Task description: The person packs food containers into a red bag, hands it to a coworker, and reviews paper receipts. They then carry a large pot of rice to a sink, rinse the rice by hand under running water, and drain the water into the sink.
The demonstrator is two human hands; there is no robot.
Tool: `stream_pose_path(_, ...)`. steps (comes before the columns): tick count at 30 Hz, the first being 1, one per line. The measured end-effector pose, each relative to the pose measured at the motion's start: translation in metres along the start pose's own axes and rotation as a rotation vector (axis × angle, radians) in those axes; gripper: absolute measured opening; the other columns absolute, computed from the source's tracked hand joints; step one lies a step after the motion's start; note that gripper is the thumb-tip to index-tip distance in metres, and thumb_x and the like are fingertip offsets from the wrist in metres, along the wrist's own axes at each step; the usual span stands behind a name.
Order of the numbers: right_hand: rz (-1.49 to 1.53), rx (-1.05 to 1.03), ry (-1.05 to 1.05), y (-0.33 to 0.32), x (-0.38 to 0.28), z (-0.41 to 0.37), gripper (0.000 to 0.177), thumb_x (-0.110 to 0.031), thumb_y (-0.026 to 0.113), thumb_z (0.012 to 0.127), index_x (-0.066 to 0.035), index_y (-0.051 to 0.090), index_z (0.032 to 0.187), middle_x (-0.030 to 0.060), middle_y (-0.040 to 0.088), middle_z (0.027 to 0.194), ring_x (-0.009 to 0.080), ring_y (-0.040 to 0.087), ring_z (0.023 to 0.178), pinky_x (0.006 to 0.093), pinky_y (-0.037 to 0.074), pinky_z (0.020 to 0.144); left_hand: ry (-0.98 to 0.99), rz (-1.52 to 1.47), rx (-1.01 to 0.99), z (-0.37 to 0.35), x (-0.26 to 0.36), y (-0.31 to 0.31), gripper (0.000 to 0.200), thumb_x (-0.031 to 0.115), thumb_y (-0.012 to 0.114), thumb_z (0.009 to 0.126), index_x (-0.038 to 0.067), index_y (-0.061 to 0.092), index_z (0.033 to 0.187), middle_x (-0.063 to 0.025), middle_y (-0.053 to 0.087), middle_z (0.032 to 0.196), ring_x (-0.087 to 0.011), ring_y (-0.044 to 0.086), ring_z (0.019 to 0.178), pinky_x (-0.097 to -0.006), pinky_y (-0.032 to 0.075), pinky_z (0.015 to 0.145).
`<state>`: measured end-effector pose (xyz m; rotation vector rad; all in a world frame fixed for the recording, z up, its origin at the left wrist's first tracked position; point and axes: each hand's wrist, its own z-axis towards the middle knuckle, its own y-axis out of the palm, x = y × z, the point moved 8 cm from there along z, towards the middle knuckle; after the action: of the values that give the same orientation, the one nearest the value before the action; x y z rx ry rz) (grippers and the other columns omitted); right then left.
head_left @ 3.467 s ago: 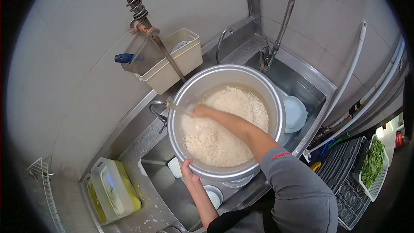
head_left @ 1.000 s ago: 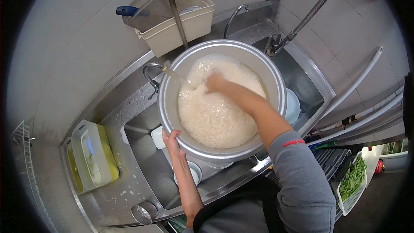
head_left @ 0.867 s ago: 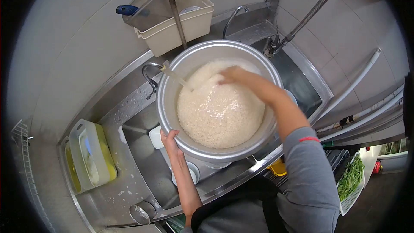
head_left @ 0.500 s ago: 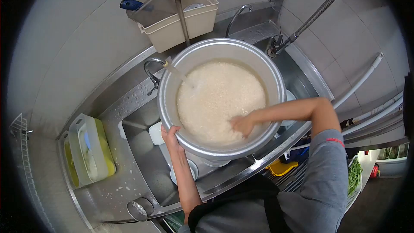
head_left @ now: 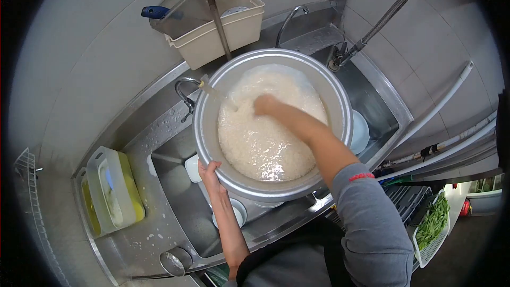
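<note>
A large round metal pot [head_left: 342, 127] rests over the sink and holds white rice [head_left: 249, 146] in cloudy water. My left hand [head_left: 210, 174] grips the pot's rim at the lower left, thumb on top. Inside the pot, my right hand [head_left: 264, 105] is in the rice near the upper middle, its fingers hidden by water and blur. Water runs into the pot from a tap [head_left: 187, 93] at its left edge, close to my right hand.
Bowls lie in the sink [head_left: 178, 188] under the pot. Yellow-green containers [head_left: 114, 188] stand at left, a metal cup [head_left: 175, 261] at front left. Behind are a beige bin [head_left: 220, 34] and a second tap [head_left: 291, 21]. A basket of greens [head_left: 431, 228] is at lower right.
My right hand has moved from the lower right of the pot to its upper middle through the rice. The water surface has shifted. My left hand stays on the rim.
</note>
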<state>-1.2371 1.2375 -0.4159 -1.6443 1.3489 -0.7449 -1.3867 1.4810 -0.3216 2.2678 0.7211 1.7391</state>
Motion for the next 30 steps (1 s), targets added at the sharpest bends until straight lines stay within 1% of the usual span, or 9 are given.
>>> stream_pose_path(2,0.073,0.107,0.108,-0.009,0.045,-0.013,0.062,-0.056,0.049,0.074,-0.011,0.053,0.116,0.0101,0.049,0.122,0.0278,0.045,0.112,0.0429,0.034,0.094,-0.022,-0.008,0.016,0.001,-0.004,-0.007,0.036,-0.007,0.049,0.06,0.003,0.047,0.095,-0.0072,0.053,0.084,-0.0176,0.052,0.071,-0.0273,0.043,0.065)
stream_pose_path(4,-0.058,-0.153,0.204,-0.006,0.081,-0.025,0.073,-0.061,0.047,0.074,-0.013,0.038,0.129,0.0082,0.04,0.131,0.0285,0.039,0.119,0.0452,0.03,0.097,-0.029,-0.023,0.015,0.003,-0.007,-0.007,0.036,-0.007,0.049,0.06,0.002,0.047,0.095,-0.0074,0.053,0.083,-0.0176,0.052,0.071,-0.0273,0.044,0.064)
stream_pose_path(7,0.286,-0.31,0.145,0.007,0.102,-0.078,0.087,-0.065,0.048,0.072,-0.007,0.027,0.134,0.014,0.03,0.136,0.0316,0.031,0.124,0.0437,0.026,0.1,-0.022,-0.034,0.011,0.003,-0.005,-0.006,0.036,-0.006,0.049,0.06,0.002,0.046,0.095,-0.0077,0.053,0.083,-0.0177,0.052,0.071,-0.0272,0.044,0.064)
stream_pose_path(10,0.577,-0.685,0.052,0.019,0.057,-0.162,0.099,-0.063,0.058,0.066,0.003,0.025,0.131,0.0233,0.023,0.136,0.0332,0.024,0.126,0.0416,0.021,0.103,-0.011,-0.042,0.021,0.001,-0.002,-0.001,0.037,-0.007,0.049,0.06,0.001,0.046,0.095,-0.0079,0.053,0.083,-0.0177,0.052,0.07,-0.0272,0.044,0.064)
stream_pose_path(12,0.409,-0.762,-0.04,0.046,0.032,-0.185,0.103,-0.06,0.063,0.064,0.008,0.023,0.13,0.0257,0.022,0.136,0.0328,0.026,0.126,0.0404,0.021,0.103,-0.005,-0.049,0.01,0.004,-0.005,-0.005,0.037,-0.007,0.049,0.06,0.001,0.046,0.096,-0.008,0.053,0.083,-0.0177,0.052,0.07,-0.027,0.044,0.064)
stream_pose_path(16,-0.001,-0.435,-0.722,0.085,-0.077,-0.182,0.059,-0.03,0.067,0.06,0.01,0.055,0.101,0.0292,0.052,0.107,0.038,0.048,0.105,0.0425,0.036,0.091,0.008,-0.03,-0.015,0.006,-0.006,-0.004,0.041,-0.007,0.045,0.061,0.0,0.045,0.102,-0.011,0.053,0.087,-0.0201,0.054,0.072,-0.0294,0.047,0.063)
stream_pose_path(20,-0.208,-0.279,-0.56,0.092,-0.117,-0.121,0.03,-0.025,0.062,0.06,-0.003,0.066,0.081,0.021,0.06,0.092,0.0325,0.057,0.09,0.0425,0.045,0.074,-0.001,0.006,0.0,0.003,-0.003,-0.002,0.042,-0.007,0.045,0.061,0.001,0.045,0.102,-0.0101,0.052,0.086,-0.0194,0.054,0.071,-0.029,0.047,0.061)
stream_pose_path(25,0.094,-0.248,-0.078,0.081,-0.066,-0.025,0.037,-0.031,0.049,0.076,-0.007,0.061,0.101,0.0123,0.057,0.109,0.0282,0.054,0.101,0.0417,0.041,0.085,-0.013,-0.002,-0.004,0.009,-0.012,-0.012,0.041,-0.006,0.045,0.061,0.002,0.045,0.101,-0.0093,0.052,0.086,-0.0191,0.053,0.072,-0.0294,0.047,0.063)
stream_pose_path(30,0.081,-0.064,0.009,0.034,0.004,-0.004,0.039,-0.032,0.045,0.078,-0.008,0.059,0.106,0.0115,0.054,0.114,0.0274,0.052,0.104,0.041,0.039,0.087,-0.011,0.01,0.004,0.004,-0.008,-0.01,0.039,-0.006,0.046,0.06,0.003,0.046,0.098,-0.0095,0.052,0.086,-0.0194,0.053,0.073,-0.0302,0.047,0.064)
